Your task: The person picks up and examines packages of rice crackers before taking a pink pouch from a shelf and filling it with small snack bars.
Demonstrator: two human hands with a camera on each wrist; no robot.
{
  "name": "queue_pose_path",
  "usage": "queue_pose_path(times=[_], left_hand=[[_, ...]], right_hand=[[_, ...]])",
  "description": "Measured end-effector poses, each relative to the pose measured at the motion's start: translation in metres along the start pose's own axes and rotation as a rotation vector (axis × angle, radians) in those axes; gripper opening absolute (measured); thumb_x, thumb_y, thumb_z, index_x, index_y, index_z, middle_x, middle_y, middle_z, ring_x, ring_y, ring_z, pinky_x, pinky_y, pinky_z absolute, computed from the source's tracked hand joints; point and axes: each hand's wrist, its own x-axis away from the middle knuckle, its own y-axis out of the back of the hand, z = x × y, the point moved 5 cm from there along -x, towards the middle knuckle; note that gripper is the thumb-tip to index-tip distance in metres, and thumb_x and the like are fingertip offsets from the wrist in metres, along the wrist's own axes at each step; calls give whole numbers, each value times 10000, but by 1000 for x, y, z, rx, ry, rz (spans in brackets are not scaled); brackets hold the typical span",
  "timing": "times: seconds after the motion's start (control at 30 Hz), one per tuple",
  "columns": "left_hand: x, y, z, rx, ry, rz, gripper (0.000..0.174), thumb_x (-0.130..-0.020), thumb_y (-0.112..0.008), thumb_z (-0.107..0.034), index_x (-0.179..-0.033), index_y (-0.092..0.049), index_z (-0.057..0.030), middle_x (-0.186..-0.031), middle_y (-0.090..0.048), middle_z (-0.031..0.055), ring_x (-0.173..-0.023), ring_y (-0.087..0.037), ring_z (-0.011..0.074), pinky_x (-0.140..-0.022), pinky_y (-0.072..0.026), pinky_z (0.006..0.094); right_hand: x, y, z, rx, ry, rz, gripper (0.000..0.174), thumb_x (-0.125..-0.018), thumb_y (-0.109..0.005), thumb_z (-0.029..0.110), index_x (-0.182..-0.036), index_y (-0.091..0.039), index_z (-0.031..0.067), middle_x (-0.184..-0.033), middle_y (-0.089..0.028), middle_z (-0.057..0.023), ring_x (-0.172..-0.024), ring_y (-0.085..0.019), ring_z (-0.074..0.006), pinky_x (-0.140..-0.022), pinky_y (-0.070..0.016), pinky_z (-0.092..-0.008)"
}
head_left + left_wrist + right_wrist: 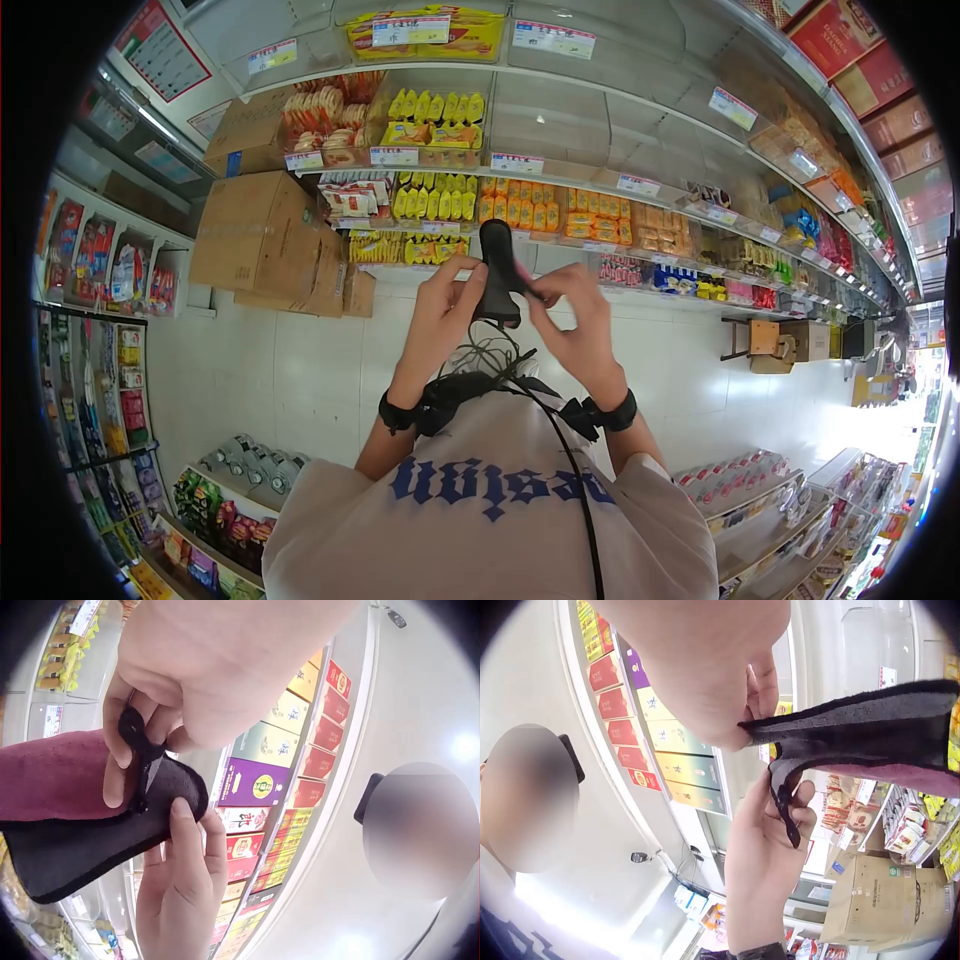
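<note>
Shelf unit: one long run, set across the far side of the scene, stocked with bright packets too many to be counted reliably. By its left end, cardboard boxes are stacked; at least three are counted, the rest being obscured by overlap.

Cloth piece: one, black, one face maroon, edging dark. It is held up between the two hands, in front of the body and short of the far shelf. Its long axis runs near to far; in both wrist views most of its length is seen to extend beyond the fingers, away from the body. Neither hand can be judged nearer, as the piece is touched by both.

Hands: two. On the left side the cloth is gripped by the left hand, fingers curled. On the right side an edge is pinched between thumb and fingers of the right hand.

Wristbands: two, one per wrist. Thin wires: tangled just on the near side of the hands; number cannot be told.

Loop: one, black, caught among the left fingers.
</note>
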Motion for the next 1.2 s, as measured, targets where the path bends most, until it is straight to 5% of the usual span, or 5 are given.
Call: queue_pose_path(times=[0.4, 0.6, 0.93, 1.07, 1.2], left_hand=[[-6, -10, 1, -186, -76, 46, 199, -939, -713, -63, -1094, -610, 7, -827, -710, 34, -760, -613, 56, -694, -485, 231], [-7, -45, -26, -348, -383, 271, 228, -851, -735, -12, -1071, -678, -1, -1066, -679, 122, -976, -651, 297, -897, -509, 360], [-9, -90, -25, -375, -309, 378, 233, -821, -738, 30, -1048, -708, -14, -1013, -703, 117, -948, -679, 257, -857, -515, 347], [-13, -87, -29, -414, -435, 118, 194, -865, -724, 18, -1056, -701, -12, -1002, -707, 81, -923, -681, 193, -824, -528, 309], [-20, -59, 6, -228, -162, -29, 120, -965, -672, -85, -1060, -670, -11, -980, -683, 68, -956, -665, 162, -826, -526, 311]], right_hand=[[7, 9, -20, -73, -22, 122, 396, -834, -760, 15, -1210, -641, 47, -1129, -613, -125, -1038, -620, -307, -886, -530, -408], [8, 43, -35, -118, -180, 63, 812, -748, -837, 35, -1480, -486, 66, -1135, -662, -107, -1066, -642, -246, -988, -474, -368], [40, 65, -61, -109, -268, 463, 307, -892, -728, 107, -1171, -682, -10, -1049, -662, -139, -947, -653, -238, -859, -506, -323], [44, 73, -72, -163, -227, 216, 274, -949, -652, 120, -1179, -662, -28, -1109, -647, -183, -943, -636, -290, -829, -500, -356], [42, 92, -81, -91, -709, 260, 287, -979, -567, 137, -1213, -609, -22, -1177, -602, -255, -1036, -623, -398, -846, -501, -386]])
